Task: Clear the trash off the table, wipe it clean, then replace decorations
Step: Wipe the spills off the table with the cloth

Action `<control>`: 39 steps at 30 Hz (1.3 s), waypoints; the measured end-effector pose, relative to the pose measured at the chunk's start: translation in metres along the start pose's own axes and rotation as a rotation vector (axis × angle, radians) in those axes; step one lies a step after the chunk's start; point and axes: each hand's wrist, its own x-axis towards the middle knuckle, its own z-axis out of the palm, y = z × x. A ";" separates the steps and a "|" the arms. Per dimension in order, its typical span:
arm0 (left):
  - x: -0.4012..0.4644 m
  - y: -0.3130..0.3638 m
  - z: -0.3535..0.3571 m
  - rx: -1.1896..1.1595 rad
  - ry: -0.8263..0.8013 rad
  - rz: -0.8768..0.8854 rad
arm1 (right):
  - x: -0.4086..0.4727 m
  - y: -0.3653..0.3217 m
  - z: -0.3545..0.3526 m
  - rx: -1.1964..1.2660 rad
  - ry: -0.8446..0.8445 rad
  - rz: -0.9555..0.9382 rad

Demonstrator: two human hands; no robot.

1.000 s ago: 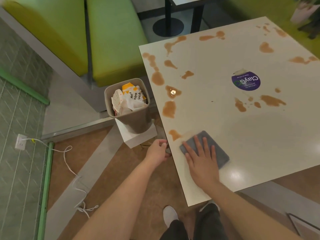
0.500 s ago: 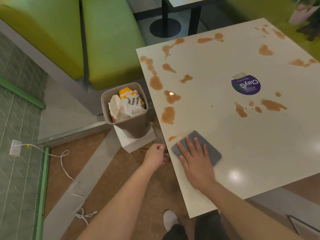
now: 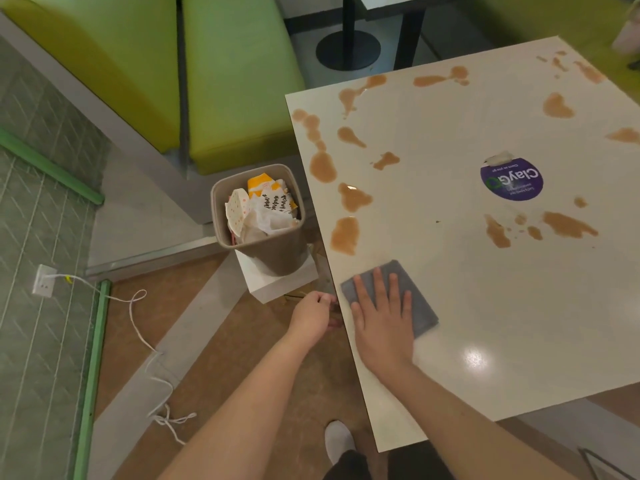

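White table bears brown spills; flat right hand presses grey cloth, fingers straight.

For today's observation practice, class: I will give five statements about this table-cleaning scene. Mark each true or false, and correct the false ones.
1. The right hand presses flat on a grey folded cloth on the white square table. True.
2. The brown bin beside the table is empty. False: it is full of crumpled paper wrappers.
3. Brown liquid stains lie on the tabletop beyond the cloth. True.
4. The left hand holds a spray bottle. False: it is at the table's edge and holds no bottle.
5. The round sticker on the table is red. False: it is purple.
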 end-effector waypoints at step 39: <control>0.019 0.035 0.019 0.300 0.173 0.036 | 0.032 0.044 -0.011 -0.016 -0.021 -0.177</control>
